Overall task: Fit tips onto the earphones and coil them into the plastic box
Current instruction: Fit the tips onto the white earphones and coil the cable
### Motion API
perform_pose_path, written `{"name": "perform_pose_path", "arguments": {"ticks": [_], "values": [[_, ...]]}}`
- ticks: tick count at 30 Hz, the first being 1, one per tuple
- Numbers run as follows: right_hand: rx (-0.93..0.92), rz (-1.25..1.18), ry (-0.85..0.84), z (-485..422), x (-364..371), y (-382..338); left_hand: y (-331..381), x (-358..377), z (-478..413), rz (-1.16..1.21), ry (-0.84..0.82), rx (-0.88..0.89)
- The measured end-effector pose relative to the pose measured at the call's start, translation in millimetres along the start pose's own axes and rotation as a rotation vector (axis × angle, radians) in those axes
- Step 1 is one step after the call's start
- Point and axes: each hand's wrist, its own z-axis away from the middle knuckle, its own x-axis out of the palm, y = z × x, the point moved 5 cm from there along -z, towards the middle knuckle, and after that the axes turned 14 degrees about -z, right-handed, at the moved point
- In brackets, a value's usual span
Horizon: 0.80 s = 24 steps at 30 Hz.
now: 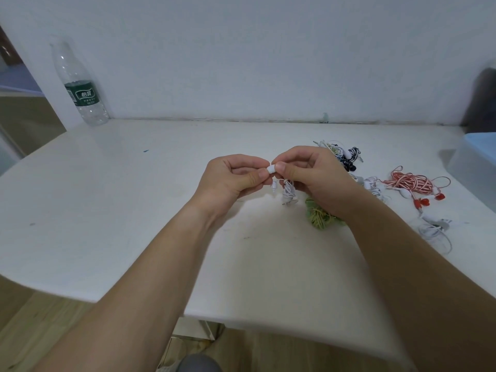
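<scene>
- the left hand (230, 178) and right hand (308, 175) meet above the table (134, 210), each pinching the same white piece (271, 169) between thumb and forefinger; the other fingers are curled in.
- the white piece is small, rounded and matt; whether it is the tip, the bud, or both already together is too small to tell.
- its cord (288, 193) hangs just under the right hand in a tight white bundle, thin and limp, with a second bud dangling beside it.
- step in hand, as i judge it: seating a tip on this bud. the coiling into the box is not yet begun.
- the next move likely calls for a firm push with a slight twist, as a soft tip may fold or slip off a smooth bud, then the same for the dangling bud.
- near the right wrist lies a green bundle (322, 216), crinkled, with yellowish bands on it.
- further right: a black set (346, 157), a red set (410, 183) with striped cord, and a loose white set (434, 229), all tangled.
- the box (472, 159), pale translucent plastic, sits at the table's right edge, well apart from the hands.
- a clear bottle (83, 87) stands far left.
</scene>
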Motion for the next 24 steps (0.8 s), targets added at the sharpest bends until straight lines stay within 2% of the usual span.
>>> {"name": "perform_pose_path", "arguments": {"ticks": [3,7,10,14,20,22,24], "values": [[0.016,-0.043,0.009,-0.5,0.2,0.4,1.2,-0.9,1.0,0.005,0.015,0.013],[0.032,-0.096,0.041,-0.4,-2.2,-0.6,4.1,-3.3,2.4,-0.173,0.073,0.083],[0.031,-0.177,0.039,0.1,-3.0,-2.0,3.9,1.9,4.9,-0.213,0.034,0.079],[0.046,-0.272,0.012,-0.4,-1.0,-3.6,2.0,4.6,5.4,-0.144,-0.013,0.047],[0.112,-0.350,-0.011,-2.5,8.1,-2.6,3.1,1.8,4.6,-0.097,0.046,0.057],[0.100,-0.330,0.017,-3.1,8.0,-1.3,4.0,0.2,4.1,-0.109,0.081,0.074],[0.059,-0.201,0.031,-3.0,6.4,-0.2,5.1,-1.2,3.8,-0.147,0.104,0.098]]}}
